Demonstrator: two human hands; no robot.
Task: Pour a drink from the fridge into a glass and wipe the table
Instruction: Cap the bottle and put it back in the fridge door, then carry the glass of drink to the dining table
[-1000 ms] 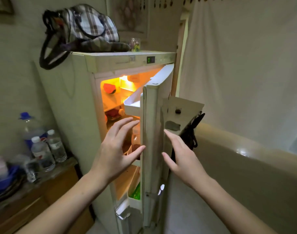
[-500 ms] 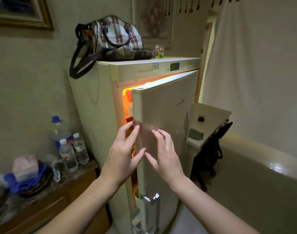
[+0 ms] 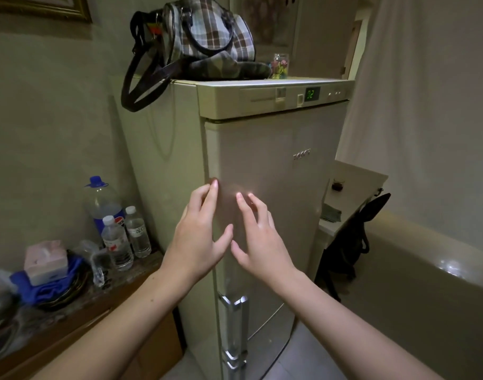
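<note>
fridge door (image 3: 273,187) is sitting flush against the cabinet, with no lit gap showing along its left edge, and i'm seeing both hands spread against its front. my left hand (image 3: 199,242) is pressing near the door's left edge, fingers splayed, index fingertip (image 3: 214,184) touching the panel. my right hand (image 3: 259,239) is lying just beside it, its grip wide apart too and holding nothing, palm facing the door. the thumbs are nearly meeting between the hands. the green display (image 3: 312,94) on the control strip above the door is showing two digits. a plaid handbag (image 3: 207,39) is resting on top of the fridge, its dark strap hanging down over the left side, and a small glass jar (image 3: 281,65) with coloured bits inside is standing just beside it. the silver door handles (image 3: 236,330) are showing below my wrists. to the left, on the table (image 3: 70,316), a large bottle with a blue cap (image 3: 103,204) is standing behind two small water bottles (image 3: 125,239), and a pink tissue box (image 3: 45,260) is sitting on blue cloth. a dark bag (image 3: 352,242) is hanging to the right of the fridge. i cannot tell where the drink or the glass is.
</note>
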